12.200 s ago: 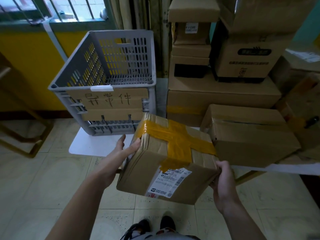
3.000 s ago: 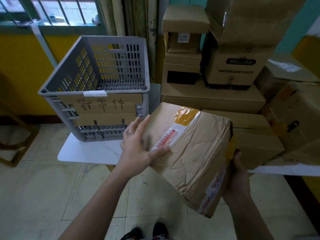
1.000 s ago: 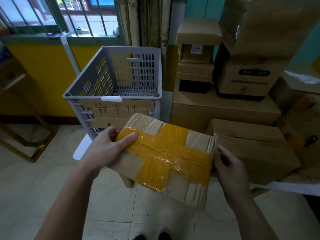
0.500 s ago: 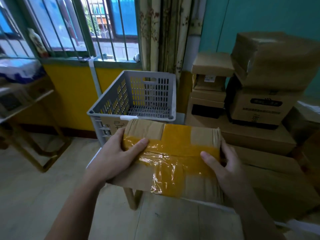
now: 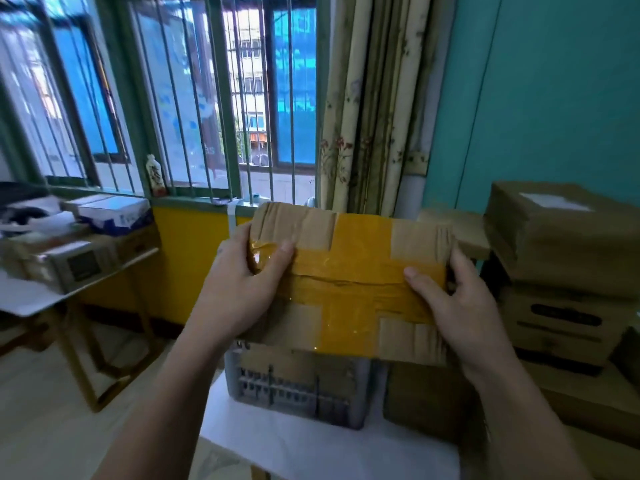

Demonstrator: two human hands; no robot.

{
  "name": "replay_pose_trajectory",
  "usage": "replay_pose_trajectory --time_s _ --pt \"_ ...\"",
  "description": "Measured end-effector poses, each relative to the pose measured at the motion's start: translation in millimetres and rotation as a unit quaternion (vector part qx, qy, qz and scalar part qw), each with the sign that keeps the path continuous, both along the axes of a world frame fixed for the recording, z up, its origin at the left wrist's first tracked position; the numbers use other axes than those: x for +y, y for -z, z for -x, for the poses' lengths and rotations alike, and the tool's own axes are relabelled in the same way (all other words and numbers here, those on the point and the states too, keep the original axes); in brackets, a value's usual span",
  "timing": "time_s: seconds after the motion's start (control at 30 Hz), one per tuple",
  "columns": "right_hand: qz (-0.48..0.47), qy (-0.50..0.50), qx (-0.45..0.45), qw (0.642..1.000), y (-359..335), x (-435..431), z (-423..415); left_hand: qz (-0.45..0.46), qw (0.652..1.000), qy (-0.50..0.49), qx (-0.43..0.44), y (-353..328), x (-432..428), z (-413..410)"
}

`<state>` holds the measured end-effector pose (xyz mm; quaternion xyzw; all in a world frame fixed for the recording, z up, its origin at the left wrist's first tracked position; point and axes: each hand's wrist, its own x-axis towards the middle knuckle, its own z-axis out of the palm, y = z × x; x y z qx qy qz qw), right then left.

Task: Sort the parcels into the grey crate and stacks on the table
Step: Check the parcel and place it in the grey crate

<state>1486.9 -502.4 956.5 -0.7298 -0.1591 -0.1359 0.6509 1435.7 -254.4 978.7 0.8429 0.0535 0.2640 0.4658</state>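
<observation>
**Teal-walled storeroom, taped parcel (image 5: pixel 349 282) held up right by the grey crate (image 5: pixel 298 386)**

Barred window (image 5: pixel 207 98) and a flowery curtain (image 5: pixel 363 98) fill the back, but the parcel is the bit that matters. It's a crumpled brown carton with a cross of yellow tape facing up, held level in mid-air. From this angle it hides the crate's opening, so only the crate's front wall shows below it, standing on the white table (image 5: pixel 311 448).

The left hand (image 5: pixel 239 289) grips the left end and the right hand (image 5: pixel 460 306) grips the right end. Both thumbs press down on the tape while the fingers curl round the edges, mostly out of sight. Makes sense to me: the box is wide and soft-looking, so a hand at each end keeps it flat and steady.

My guess is it's about to drop into the crate, but it could just as well go right. A plain brown box (image 5: pixel 426 396) sits just beside the crate, and the stacked boxes (image 5: pixel 561 258) stand against the wall behind it. No label shows on this face, so I can't tell which pile it belongs to.
</observation>
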Motion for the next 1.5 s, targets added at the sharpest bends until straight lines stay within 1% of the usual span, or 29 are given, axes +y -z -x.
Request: replay_pose_trajectory --time_s 0.07,0.27,0.37,0.5,0.67,0.87,0.93,1.0,1.07,1.13,1.2,1.33,1.5 --pt "0.002 -0.011 -0.008 1.0 -3.3 8.3 -15.4 0.009 1.0 -0.007 -0.015 -0.1 5.3 -14.9" --pt "0.018 -0.022 0.001 1.0 0.2 32.8 -61.8 0.02 1.0 -0.009 -0.008 11.9 26.5 -63.5" --pt "0.029 -0.029 -0.019 0.999 1.8 45.4 -87.1 0.009 1.0 -0.014 0.016 16.2 43.5 -91.2" --pt "0.096 -0.004 -0.03 0.995 4.8 59.1 -122.6 0.007 0.999 -0.002 0.045 16.9 63.1 -125.0" --pt "0.169 0.038 -0.001 0.985 21.0 78.9 -173.0 0.001 0.991 0.01 0.135 25.9 90.8 -180.7" --pt "0.222 0.079 0.047 0.971 59.2 99.8 -220.6 0.001 0.97 0.039 0.24 57.2 118.7 -242.9" --pt "0.236 0.092 0.067 0.965 69.7 106.6 -233.5 -0.013 0.96 0.09 0.266 66.9 123.5 -261.2" --pt "0.254 0.11 0.093 0.956 79.2 114.0 -246.4 -0.066 0.936 0.15 0.31 77.4 126.7 -281.2" --pt "0.278 0.12 0.114 0.946 84.4 117.2 -250.5 -0.128 0.913 0.174 0.346 85.4 126.1 -290.9" --pt "0.3 0.134 0.138 0.934 92.2 123.2 -262.7 -0.15 0.896 0.181 0.377 95.4 129.6 -308.0" --pt "0.319 0.142 0.168 0.922 97.0 130.3 -273.3 -0.152 0.886 0.18 0.4 103.8 132.9 -322.8" --pt "0.351 0.122 0.246 0.895 111.0 150.8 -304.1 -0.162 0.867 0.191 0.432 117.8 141.1 -356.9" --pt "0.347 0.149 0.296 0.877 130.9 169.2 -341.7 -0.131 0.861 0.187 0.455 140.8 144.5 -397.2"
